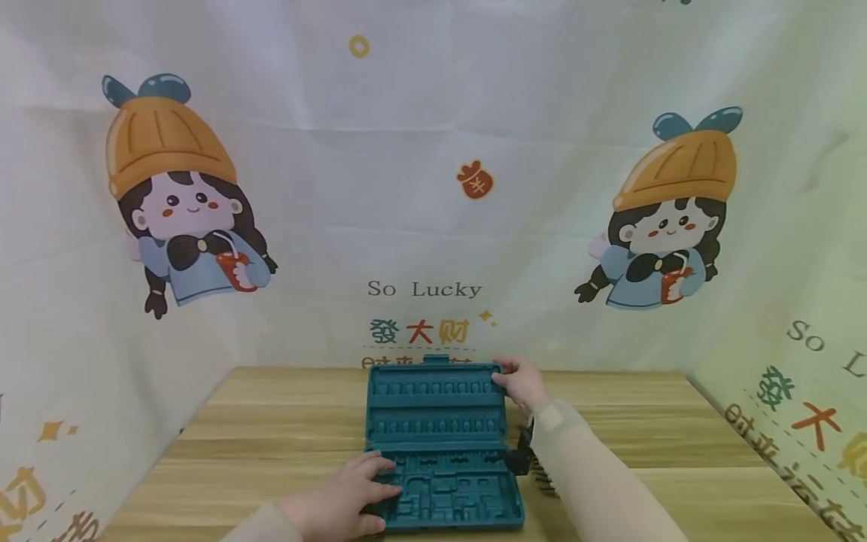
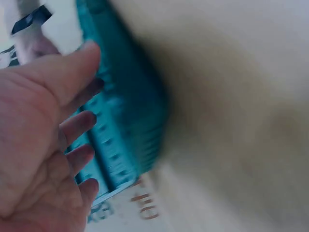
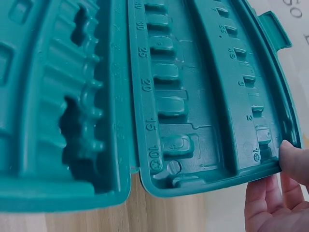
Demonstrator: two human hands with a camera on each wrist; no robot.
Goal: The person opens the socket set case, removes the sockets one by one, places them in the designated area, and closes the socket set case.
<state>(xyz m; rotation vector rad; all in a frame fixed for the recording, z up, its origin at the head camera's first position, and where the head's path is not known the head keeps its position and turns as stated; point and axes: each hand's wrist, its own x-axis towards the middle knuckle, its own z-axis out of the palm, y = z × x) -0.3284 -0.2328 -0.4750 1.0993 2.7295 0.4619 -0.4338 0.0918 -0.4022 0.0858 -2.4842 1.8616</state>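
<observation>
A teal plastic tool case (image 1: 454, 497) lies unfolded on the table, its lid (image 1: 436, 403) tilted up at the back. Moulded slots line both halves, and the right wrist view shows numbers beside the slots of the lid (image 3: 188, 111). At the lid's upper right corner my right hand (image 1: 521, 382) pinches the rim, thumb inside and fingers (image 3: 273, 198) behind. My left hand (image 1: 345, 493) is at the base's left edge, its spread fingers reaching over the rim. In the left wrist view the left hand (image 2: 48, 125) has loosely bent fingers beside the case's blurred side wall.
A row of small dark pieces (image 1: 544, 478) lies right of the case, partly hidden by the right forearm. The wooden table (image 1: 271, 406) meets a printed cloth backdrop (image 1: 420, 226) behind and at both sides. A latch tab (image 1: 436, 359) sticks up from the lid.
</observation>
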